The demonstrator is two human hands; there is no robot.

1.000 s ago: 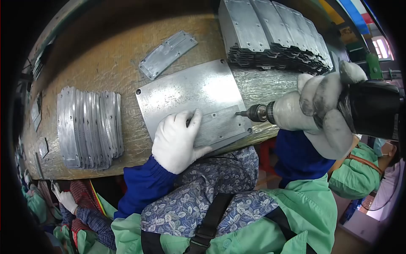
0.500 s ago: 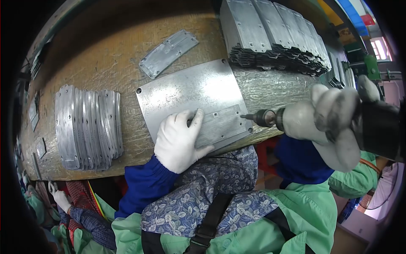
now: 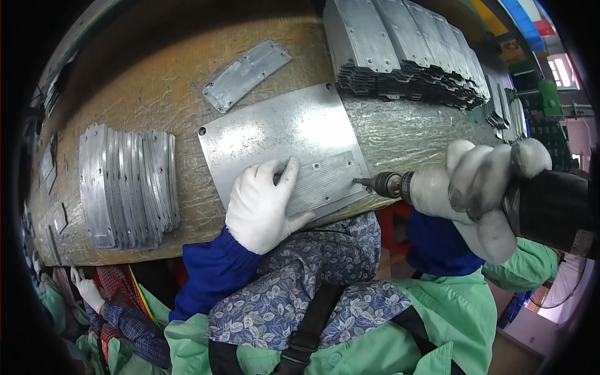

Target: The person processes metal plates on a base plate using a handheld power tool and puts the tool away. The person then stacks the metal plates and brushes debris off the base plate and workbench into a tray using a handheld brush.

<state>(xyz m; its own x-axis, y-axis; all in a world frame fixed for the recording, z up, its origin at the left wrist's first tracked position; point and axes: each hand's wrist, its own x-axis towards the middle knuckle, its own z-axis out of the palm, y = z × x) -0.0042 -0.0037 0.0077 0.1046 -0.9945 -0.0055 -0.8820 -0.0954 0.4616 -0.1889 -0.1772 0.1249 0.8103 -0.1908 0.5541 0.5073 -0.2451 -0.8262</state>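
Note:
My left hand, in a white glove, holds the left end of a ribbed metal plate, thumb and forefinger spread across its width. That plate lies along the near edge of a larger smooth metal plate with dark holes at its corners. My right hand, its glove smudged dark, is closed around a black power screwdriver. The bit points left at a hole near the right end of the ribbed plate; whether it touches cannot be made out.
Tall stacks of ribbed plates stand at the back right. A row of plates stands on edge at left. One loose plate lies behind the large plate on the worn table. Another person's gloved hand shows at lower left.
The screwdriver and my right hand have shifted slightly left and down, the bit moving to a lower spot on the ribbed plate. My left hand stays on that plate.

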